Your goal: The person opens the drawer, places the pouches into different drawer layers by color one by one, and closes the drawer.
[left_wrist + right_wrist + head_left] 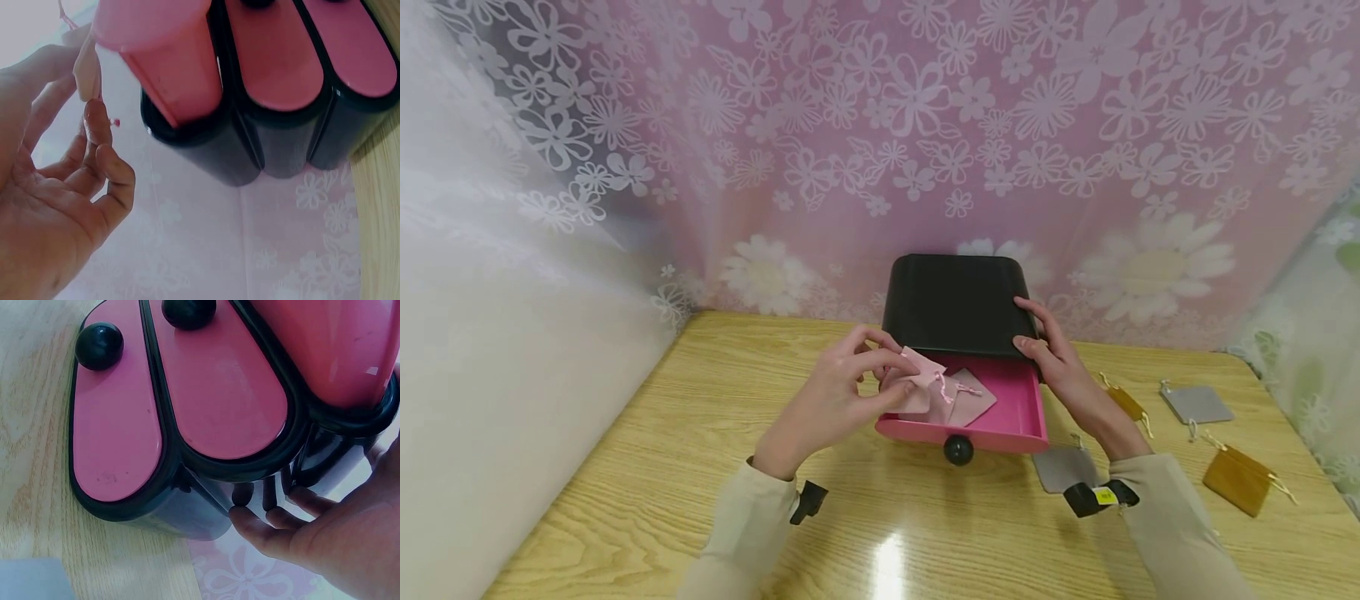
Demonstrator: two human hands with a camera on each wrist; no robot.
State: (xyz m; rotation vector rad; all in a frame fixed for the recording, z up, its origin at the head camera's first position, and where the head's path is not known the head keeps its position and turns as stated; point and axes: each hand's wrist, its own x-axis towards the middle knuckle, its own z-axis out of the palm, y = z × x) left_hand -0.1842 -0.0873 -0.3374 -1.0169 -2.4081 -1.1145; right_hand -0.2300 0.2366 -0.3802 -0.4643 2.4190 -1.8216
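Observation:
A black chest [958, 304] with pink drawer fronts stands on the table, its top drawer [1022, 400] pulled out by a round black knob [958, 450]. Over that drawer's left side, my left hand [842, 387] pinches a pink drawstring pouch [917, 396] between thumb and fingers. The pouch's edge also shows in the left wrist view [87, 72]. Another pink pouch [973, 400] lies inside the drawer, its cord loose. My right hand [1063, 367] rests against the chest's right side, thumb and a finger on the top edge. In the right wrist view its fingertips [247, 522] touch the side wall.
Right of the chest lie grey pouches [1198, 403] and brown pouches [1240, 479] with drawstrings; one grey pouch [1063, 468] is partly behind the right wrist. Two closed drawers [115, 437] sit below the top one. A flowered curtain [880, 167] hangs behind the table.

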